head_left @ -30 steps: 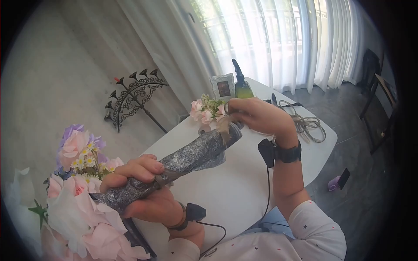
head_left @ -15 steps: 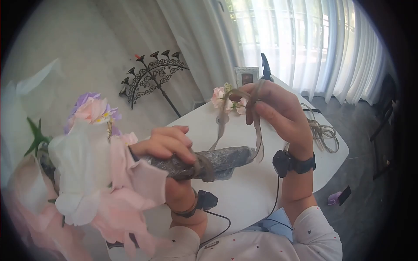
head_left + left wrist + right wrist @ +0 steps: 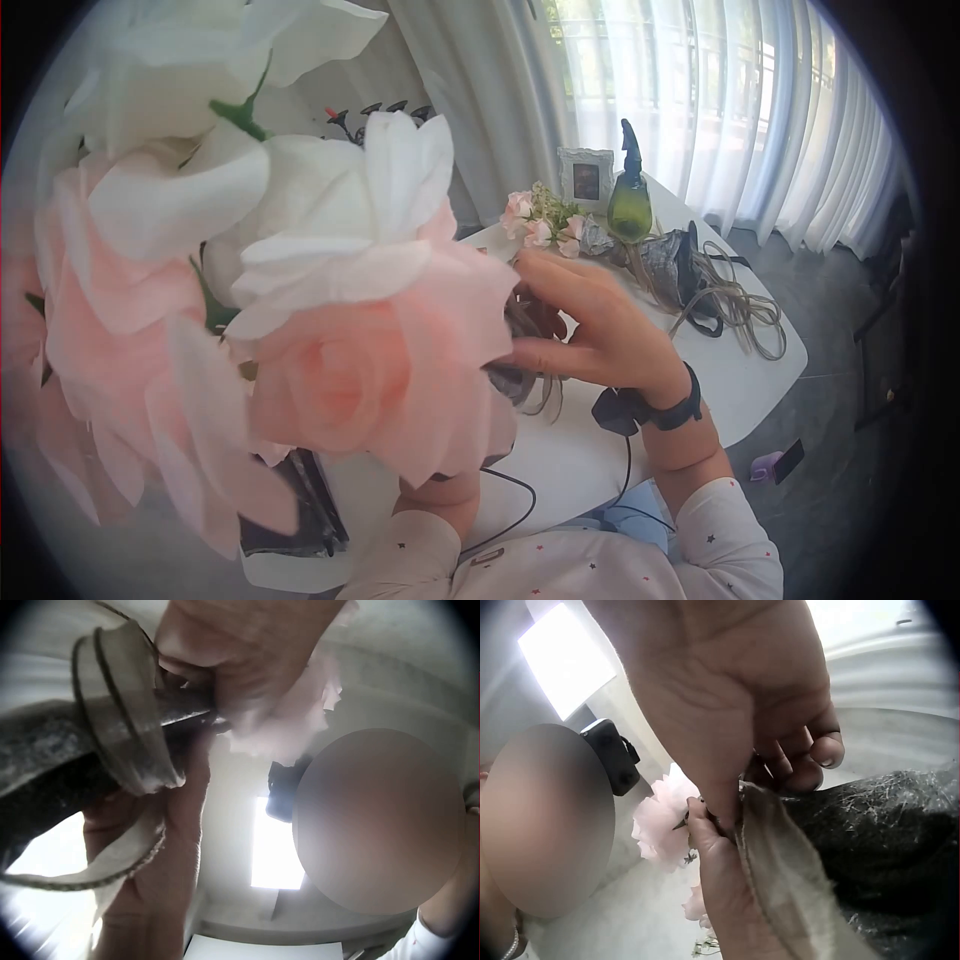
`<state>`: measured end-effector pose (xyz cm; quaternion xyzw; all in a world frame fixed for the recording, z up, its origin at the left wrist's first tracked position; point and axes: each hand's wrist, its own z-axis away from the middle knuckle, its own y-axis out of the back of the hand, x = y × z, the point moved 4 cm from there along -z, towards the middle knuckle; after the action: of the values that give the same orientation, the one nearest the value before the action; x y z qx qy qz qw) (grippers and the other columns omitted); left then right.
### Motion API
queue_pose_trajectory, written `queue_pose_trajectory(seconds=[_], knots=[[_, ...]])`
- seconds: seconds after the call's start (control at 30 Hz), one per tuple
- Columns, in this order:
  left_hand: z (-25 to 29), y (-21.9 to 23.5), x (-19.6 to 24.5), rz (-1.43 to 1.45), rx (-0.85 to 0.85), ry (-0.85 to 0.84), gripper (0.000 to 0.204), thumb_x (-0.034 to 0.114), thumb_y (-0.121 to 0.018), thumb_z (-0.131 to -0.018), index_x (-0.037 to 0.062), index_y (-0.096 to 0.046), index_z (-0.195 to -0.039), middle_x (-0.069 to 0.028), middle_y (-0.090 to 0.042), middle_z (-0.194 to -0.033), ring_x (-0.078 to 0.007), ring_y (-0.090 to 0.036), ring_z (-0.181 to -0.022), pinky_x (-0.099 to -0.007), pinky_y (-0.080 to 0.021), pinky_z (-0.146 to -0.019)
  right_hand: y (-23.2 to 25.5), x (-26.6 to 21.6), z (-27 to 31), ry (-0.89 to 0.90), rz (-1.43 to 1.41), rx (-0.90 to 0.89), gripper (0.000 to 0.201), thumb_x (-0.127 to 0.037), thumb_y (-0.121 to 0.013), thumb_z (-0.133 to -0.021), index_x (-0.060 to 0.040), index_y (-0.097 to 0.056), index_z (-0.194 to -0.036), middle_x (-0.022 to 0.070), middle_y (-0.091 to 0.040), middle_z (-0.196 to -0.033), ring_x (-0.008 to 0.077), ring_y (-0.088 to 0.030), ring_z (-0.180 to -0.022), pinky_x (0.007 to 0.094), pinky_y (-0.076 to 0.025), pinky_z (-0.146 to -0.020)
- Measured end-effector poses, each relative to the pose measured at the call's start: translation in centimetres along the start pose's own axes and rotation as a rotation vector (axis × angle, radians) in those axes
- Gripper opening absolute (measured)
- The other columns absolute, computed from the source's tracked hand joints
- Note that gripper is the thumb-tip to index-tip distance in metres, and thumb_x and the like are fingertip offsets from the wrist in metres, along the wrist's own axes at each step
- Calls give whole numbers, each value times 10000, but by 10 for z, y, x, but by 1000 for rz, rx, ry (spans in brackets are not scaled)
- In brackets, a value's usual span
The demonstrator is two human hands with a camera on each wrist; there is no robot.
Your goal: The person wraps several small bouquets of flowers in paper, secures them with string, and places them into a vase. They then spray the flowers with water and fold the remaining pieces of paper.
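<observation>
A bouquet of large pink and white artificial roses fills the left of the head view and hides my left hand there. In the left wrist view, that left hand grips the bouquet's stems, bound in dark, silver-flecked wrapping. A sheer greyish ribbon circles this wrapped handle in several turns, and one loop hangs below. My right hand is right at the handle, beside the petals. The right wrist view shows its thumb and curled fingers pinching the ribbon, close to the left thumb.
On the white table stand a picture frame, a green bottle and small pink flowers. Crumpled grey wrapping and coiled cord lie at its right. A dark item sits at the near left edge.
The bouquet has swung up and toward the camera, so its roses now cover the left hand and most of the handle. My right hand has come down from a raised ribbon loop to the handle.
</observation>
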<state>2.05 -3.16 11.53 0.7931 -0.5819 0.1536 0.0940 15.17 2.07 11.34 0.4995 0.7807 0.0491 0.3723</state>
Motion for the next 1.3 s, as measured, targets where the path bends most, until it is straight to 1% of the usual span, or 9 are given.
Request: queue_pose_trajectory(seconds=[0.37,0.43,0.5,0.63,0.77,0.97,1.0,1.13,1.3], knots=[[-3,8,1,-19,5,-54,424,409,-575,-863,0,-466,-878,-103,-508,-754,-227,-516,-747,-450,-463,-811,26,11,3,48,141,173,105,-46,-639,-802,10,-550,-808,125,-480,-734,313,-499,-679,366,-411,-610],[1,11,9,-133,234,216,434,440,-537,-869,18,-439,-860,-91,-474,-750,-211,-493,-727,-447,-454,-811,36,14,4,-22,165,193,91,-13,-617,-803,23,-534,-810,123,-493,-745,320,-502,-687,377,-407,-621],[-8,8,19,-192,146,105,447,474,-491,-882,34,-411,-870,-82,-448,-756,-196,-470,-705,-446,-443,-814,47,33,7,-144,309,195,86,-3,-590,-807,42,-518,-800,139,-522,-771,337,-524,-715,392,-419,-646],[-5,19,29,-276,295,-15,515,551,-500,-880,46,-398,-888,-65,-474,-796,-196,-524,-736,-435,-496,-790,58,67,17,-303,543,186,79,-6,-561,-819,50,-513,-792,164,-547,-799,359,-546,-766,416,-428,-678],[-5,22,44,-161,421,-96,414,513,-443,-901,107,-370,-869,-21,-394,-775,-150,-400,-726,-376,-378,-822,74,91,26,-434,645,251,89,-40,-556,-822,44,-535,-802,182,-562,-815,382,-555,-800,445,-430,-720],[0,43,62,5,628,-198,358,448,-442,-900,112,-356,-811,-4,-330,-749,-132,-332,-691,-309,-346,-734,107,97,39,-498,720,486,122,-57,-553,-847,65,-556,-862,210,-585,-808,354,-558,-734,380,-441,-690],[0,42,64,31,606,-203,355,440,-446,-899,109,-353,-810,-4,-330,-751,-132,-324,-694,-293,-338,-722,108,91,38,-457,691,487,124,-56,-554,-849,59,-571,-890,172,-593,-791,266,-558,-701,344,-440,-674],[1,42,64,16,547,-178,349,434,-450,-900,111,-353,-812,-3,-325,-749,-132,-328,-698,-290,-344,-716,97,76,33,-459,371,494,122,-24,-561,-835,71,-584,-909,160,-557,-725,206,-491,-615,317,-412,-603],[0,39,60,1,545,-169,351,435,-450,-899,112,-350,-806,-3,-317,-746,-132,-330,-699,-290,-345,-716,86,66,26,-356,392,479,132,-45,-559,-840,72,-570,-897,158,-552,-654,203,-488,-554,319,-404,-560]])
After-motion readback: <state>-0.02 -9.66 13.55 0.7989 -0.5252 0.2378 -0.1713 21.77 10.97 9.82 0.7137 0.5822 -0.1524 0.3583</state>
